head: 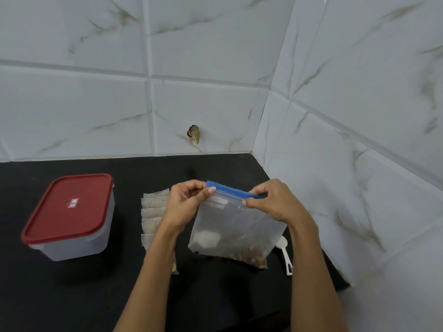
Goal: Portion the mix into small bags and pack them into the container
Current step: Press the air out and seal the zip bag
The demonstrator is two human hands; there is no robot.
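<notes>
A large clear zip bag (233, 226) with a blue seal strip stands on the black counter, holding brownish mix at its bottom. My left hand (187, 203) pinches the left end of the blue strip. At the right end, my right hand (273, 202) pinches the strip too. A row of several small pale bags (153, 212) lies left of the big bag, partly hidden by my left forearm. A translucent container (69, 216) with a red lid on it sits at the left. A white scoop (285, 254) lies beside the bag's right corner.
The black counter (72, 295) ends at tiled walls behind and on the right, forming a corner. A small hole with wires (193, 134) shows in the back wall. Bare counter lies between the container and the small bags.
</notes>
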